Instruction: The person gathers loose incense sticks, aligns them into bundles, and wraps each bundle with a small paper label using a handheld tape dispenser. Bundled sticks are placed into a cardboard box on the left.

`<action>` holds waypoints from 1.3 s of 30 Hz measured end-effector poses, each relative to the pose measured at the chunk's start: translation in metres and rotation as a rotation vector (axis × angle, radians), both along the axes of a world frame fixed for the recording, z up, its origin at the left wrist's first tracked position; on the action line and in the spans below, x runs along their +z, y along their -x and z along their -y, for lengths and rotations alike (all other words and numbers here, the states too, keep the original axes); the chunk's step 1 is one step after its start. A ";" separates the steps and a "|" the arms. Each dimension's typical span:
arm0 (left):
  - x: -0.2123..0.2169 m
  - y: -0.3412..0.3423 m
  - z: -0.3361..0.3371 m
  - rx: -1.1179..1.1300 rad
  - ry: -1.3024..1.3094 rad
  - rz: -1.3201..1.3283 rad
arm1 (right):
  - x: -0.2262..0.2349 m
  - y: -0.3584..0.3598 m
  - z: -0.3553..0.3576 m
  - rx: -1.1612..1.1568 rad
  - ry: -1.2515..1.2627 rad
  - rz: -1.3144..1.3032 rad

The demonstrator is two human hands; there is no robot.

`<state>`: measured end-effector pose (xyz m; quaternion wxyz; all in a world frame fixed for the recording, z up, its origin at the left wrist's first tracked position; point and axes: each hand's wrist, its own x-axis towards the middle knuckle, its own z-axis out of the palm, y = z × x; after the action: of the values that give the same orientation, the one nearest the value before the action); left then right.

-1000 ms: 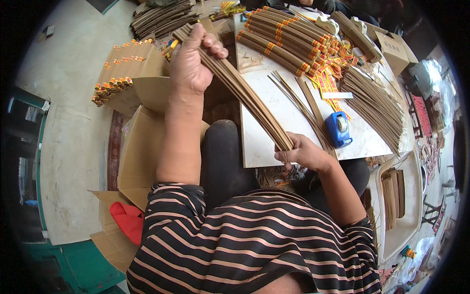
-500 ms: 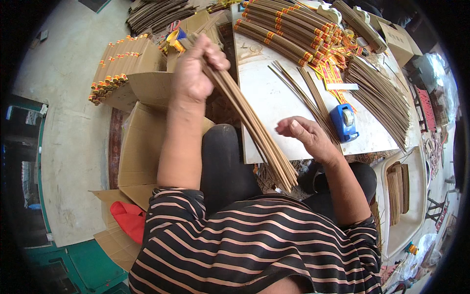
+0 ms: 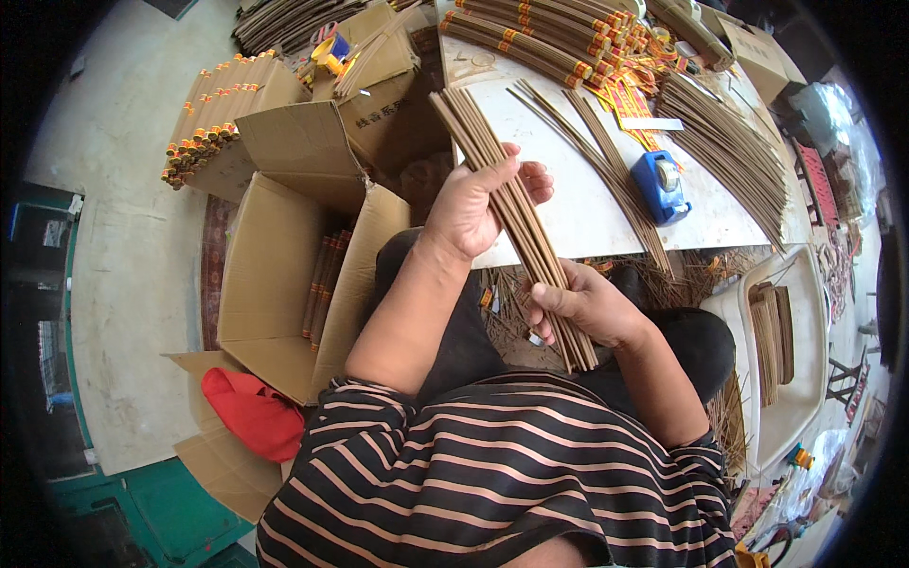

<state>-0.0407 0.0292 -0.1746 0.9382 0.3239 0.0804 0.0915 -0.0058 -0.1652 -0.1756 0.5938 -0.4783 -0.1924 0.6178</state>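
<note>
A loose bundle of thin brown incense sticks slants across my lap, in front of the white table's near edge. My left hand grips its upper half, thumb laid over the sticks. Lower down, my right hand is wrapped around the same bundle near its bottom end, thumb on top. On the table, nearest my right hand, lie several loose sticks and a blue tape dispenser.
Wrapped bundles and red-yellow labels lie on the white table, beside a fan of loose sticks. At left stand an open carton, a red cloth and stacked bundles. A white tub stands right.
My left hand has come down and right with the sticks. My right hand, apart from them before, now holds their lower end. The view has shifted slightly.
</note>
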 end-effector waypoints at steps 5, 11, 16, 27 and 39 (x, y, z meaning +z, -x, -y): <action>-0.005 0.013 0.008 -0.068 0.201 0.050 | 0.004 0.019 0.020 -0.114 -0.093 -0.205; -0.005 0.020 0.006 -0.128 0.273 0.124 | 0.006 0.025 0.021 -0.154 -0.129 -0.315; -0.003 0.023 0.004 -0.090 0.235 0.117 | 0.008 0.027 0.015 -0.152 -0.104 -0.271; 0.000 -0.007 -0.007 -0.179 0.253 0.155 | 0.003 0.003 0.003 -0.172 -0.055 -0.275; -0.033 -0.026 -0.018 -0.120 0.239 0.109 | -0.004 -0.015 -0.012 -0.160 0.061 -0.291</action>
<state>-0.0152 0.0470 -0.2077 0.9768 0.2089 0.0202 0.0427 0.0094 -0.1537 -0.1792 0.6478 -0.4153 -0.0469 0.6369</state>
